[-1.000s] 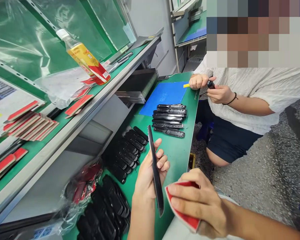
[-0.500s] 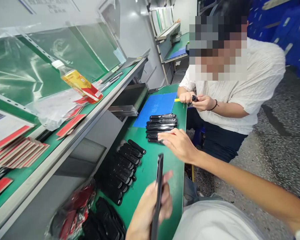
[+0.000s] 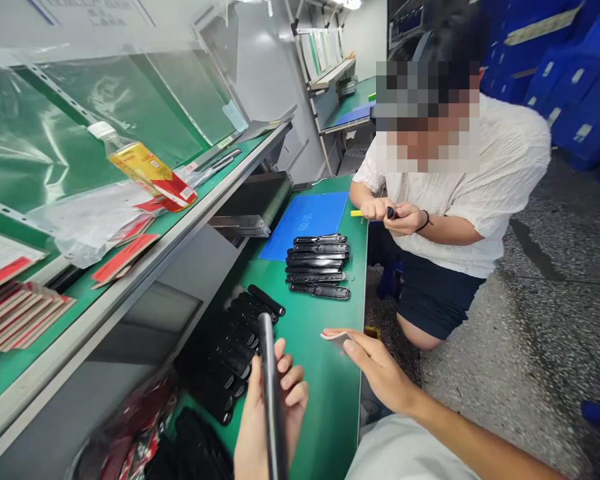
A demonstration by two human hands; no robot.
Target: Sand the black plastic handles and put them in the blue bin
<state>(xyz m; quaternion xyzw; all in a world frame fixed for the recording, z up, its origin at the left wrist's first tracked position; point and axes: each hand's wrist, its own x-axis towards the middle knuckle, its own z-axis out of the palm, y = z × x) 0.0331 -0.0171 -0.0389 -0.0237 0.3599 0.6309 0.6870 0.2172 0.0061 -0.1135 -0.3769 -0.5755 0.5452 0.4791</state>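
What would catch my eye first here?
Probably the long black part in the left fingers, at lower centre, then the thin red-edged pad in the right fingers. Beyond the green bench, to the right, sits a co-worker in a white top. A bottle with a yellow-and-red label is on the shelf at left.

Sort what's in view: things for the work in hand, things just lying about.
Likely in the work:
black part, in the left hand
red-edged pad, in the right hand
rowed black parts

Probably just lying about:
drink bottle
pens
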